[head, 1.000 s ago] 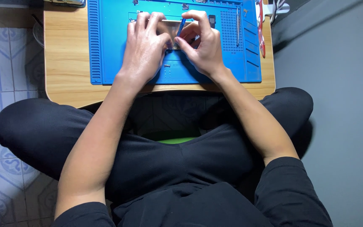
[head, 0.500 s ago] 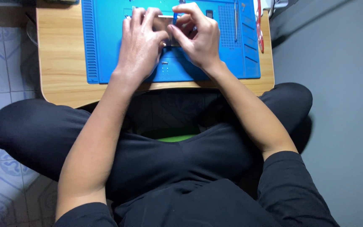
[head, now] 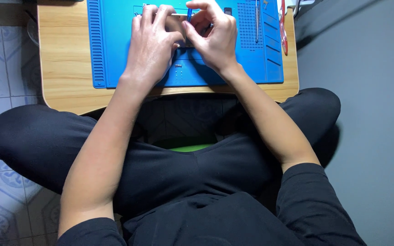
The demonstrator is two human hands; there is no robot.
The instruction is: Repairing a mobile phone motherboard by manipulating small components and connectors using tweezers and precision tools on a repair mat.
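My left hand (head: 152,45) lies flat on a small flat device (head: 177,20) on the blue work mat (head: 115,41), pinning it down with fingers spread over its top edge. My right hand (head: 213,34) pinches a thin blue-handled tool (head: 189,12), held upright with its tip at the device between both hands. Most of the device is hidden under my fingers. A few tiny screws (head: 178,71) lie on the mat just below my left hand.
The mat sits on a low wooden table (head: 64,59) over my crossed legs. Metal tweezers (head: 256,20) and a red-handled tool (head: 282,27) lie along the mat's right side. Tiled floor (head: 1,59) is to the left, a grey wall (head: 370,114) to the right.
Both hands have shifted slightly toward the far edge of the mat, staying together on the device. The blue tool now stands between my right fingers.
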